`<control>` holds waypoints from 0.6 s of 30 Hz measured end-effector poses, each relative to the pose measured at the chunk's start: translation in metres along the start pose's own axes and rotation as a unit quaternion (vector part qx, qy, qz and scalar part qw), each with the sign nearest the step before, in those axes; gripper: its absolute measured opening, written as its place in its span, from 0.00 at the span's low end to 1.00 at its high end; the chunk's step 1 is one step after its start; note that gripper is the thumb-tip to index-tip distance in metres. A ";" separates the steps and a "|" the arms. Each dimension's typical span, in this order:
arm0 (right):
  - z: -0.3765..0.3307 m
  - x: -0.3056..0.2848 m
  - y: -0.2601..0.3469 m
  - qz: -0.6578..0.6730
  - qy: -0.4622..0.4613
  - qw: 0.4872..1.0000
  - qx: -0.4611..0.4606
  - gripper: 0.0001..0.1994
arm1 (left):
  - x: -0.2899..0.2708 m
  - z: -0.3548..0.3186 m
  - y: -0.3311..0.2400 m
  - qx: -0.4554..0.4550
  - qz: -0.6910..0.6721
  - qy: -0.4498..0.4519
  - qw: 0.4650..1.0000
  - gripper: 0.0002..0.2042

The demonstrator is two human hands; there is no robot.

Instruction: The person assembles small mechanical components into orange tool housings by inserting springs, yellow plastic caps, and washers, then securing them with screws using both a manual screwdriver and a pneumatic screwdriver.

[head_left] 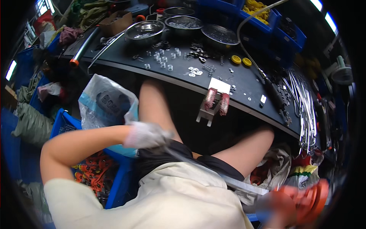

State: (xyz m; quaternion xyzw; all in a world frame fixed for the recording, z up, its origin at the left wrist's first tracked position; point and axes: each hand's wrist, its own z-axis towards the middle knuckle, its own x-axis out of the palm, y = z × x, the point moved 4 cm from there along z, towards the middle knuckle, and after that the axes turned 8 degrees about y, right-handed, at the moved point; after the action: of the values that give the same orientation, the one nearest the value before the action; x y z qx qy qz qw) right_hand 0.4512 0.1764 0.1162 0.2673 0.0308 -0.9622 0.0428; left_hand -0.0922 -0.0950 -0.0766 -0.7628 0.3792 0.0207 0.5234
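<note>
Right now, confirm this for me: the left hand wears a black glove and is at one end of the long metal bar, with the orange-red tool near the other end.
One correction: the head view shows a whitish glove, not black. The left hand is at one end of the long metal bar, with the orange-red tool near the other.

Observed one long, narrow, pale grey metallic bar [246,186], gripped at the upper left in the gloved left hand [152,136] and slanting down to the right over the dark shorts [223,166]. Noted toward the lower right, beside the blurred right hand [282,216], a bright orange-red part [318,200] with rounded edges. Found both smeared, the orange-red part more heavily; unable to confirm exact form, surface detail, or any joint between the two.
</note>
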 end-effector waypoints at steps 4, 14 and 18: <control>0.168 0.300 -0.025 0.057 0.180 0.959 0.212 0.21 | -0.007 -0.177 -0.017 -0.040 -0.082 -0.570 0.817 0.10; 0.224 0.494 0.088 0.668 0.328 0.648 0.161 0.20 | 0.550 -0.446 -0.054 -0.610 -0.126 -0.758 0.195 0.16; 0.166 0.554 0.128 0.679 0.444 0.553 0.192 0.16 | 0.423 -0.298 -0.008 -0.460 -0.328 -0.815 0.130 0.20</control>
State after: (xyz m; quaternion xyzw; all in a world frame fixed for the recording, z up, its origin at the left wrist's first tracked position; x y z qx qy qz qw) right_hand -0.0939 -0.0014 -0.0327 0.6040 -0.3303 -0.3901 0.6115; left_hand 0.1048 -0.5724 -0.1172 -0.4475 -0.6368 0.6270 0.0327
